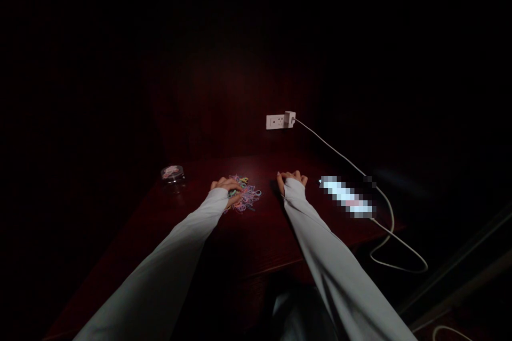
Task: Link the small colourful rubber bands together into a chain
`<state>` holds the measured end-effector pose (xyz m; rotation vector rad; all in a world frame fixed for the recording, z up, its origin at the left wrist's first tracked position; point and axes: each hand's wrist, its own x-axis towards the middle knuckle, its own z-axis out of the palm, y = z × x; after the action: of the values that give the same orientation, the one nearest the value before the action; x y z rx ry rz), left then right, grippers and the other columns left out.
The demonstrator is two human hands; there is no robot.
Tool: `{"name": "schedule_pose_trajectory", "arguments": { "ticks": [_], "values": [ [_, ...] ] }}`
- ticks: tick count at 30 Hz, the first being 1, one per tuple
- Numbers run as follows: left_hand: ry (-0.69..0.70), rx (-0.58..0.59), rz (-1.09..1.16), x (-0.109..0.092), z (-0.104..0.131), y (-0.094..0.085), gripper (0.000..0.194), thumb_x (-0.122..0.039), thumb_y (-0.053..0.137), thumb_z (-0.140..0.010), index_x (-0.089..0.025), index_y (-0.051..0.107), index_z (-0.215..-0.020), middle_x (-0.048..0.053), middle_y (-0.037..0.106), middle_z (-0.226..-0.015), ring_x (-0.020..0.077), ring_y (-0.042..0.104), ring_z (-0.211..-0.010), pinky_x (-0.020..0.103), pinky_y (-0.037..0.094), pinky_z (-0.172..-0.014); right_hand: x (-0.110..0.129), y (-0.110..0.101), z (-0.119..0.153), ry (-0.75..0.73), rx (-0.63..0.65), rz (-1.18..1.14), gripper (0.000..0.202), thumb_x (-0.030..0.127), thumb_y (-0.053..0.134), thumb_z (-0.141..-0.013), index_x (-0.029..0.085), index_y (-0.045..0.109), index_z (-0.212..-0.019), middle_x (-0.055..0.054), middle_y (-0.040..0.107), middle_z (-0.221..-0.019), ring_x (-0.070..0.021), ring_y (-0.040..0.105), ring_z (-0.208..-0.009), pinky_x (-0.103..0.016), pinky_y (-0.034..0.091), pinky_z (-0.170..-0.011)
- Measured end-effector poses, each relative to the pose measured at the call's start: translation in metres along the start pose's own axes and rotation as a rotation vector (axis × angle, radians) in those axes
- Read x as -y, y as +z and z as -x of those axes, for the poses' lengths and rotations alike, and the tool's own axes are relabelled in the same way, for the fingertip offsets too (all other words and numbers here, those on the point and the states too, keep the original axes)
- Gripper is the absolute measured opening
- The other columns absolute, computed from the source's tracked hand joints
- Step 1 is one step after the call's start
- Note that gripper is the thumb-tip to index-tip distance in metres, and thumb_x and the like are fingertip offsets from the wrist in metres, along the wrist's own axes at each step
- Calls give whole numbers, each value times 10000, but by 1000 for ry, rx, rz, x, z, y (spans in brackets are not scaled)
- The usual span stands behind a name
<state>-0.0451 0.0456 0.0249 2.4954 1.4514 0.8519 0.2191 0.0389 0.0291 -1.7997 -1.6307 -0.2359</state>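
Observation:
My left hand [228, 189] reaches into a loose pile of thin, pastel-coloured elastic hair ties [250, 198] on the dark red table. Its thumb and fingers are apart and touch the pile's left side; I see none lifted. To the right of the pile, my right hand [294, 177] rests low at the table, fingers bent and a little spread, thumb to the left. Nothing shows in it, though its palm is hidden. A small clear round container [172, 173] with a pinkish pattern on top stands to the left of my left hand.
A lit phone-like device [347, 197], its screen blurred out, lies right of my right hand. Its white cable [332, 148] loops past the table's right edge and runs to a charger [289, 119] in the wall socket [274, 122]. The surroundings are very dark.

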Motion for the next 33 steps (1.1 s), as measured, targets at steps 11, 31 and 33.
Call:
{"name": "schedule_pose_trajectory", "arguments": {
  "ticks": [11,31,33],
  "values": [
    [-43,-16,42,2,-5,0,102,-310,729,-909,-286,814,-959,24,795,-1138,270,608,-1136,411,361,-981,33,0,13,-297,149,-234,304,425,554,-1033,276,780,-895,-21,763,-931,-223,508,-982,-370,244,-919],
    [48,-76,37,2,-6,1,93,-332,736,-902,-279,809,-926,22,798,-1094,243,612,-1062,397,354,-957,74,15,27,-196,225,-255,280,315,571,-1014,225,707,-787,-17,716,-901,-204,519,-988,-326,243,-867],
    [11,-104,97,5,-8,2,101,-352,744,-889,-279,806,-919,19,799,-1090,248,623,-1084,408,374,-988,73,16,25,-146,214,-309,309,345,562,-1022,223,706,-778,-16,715,-897,-202,524,-980,-322,247,-873]
  ]
}}
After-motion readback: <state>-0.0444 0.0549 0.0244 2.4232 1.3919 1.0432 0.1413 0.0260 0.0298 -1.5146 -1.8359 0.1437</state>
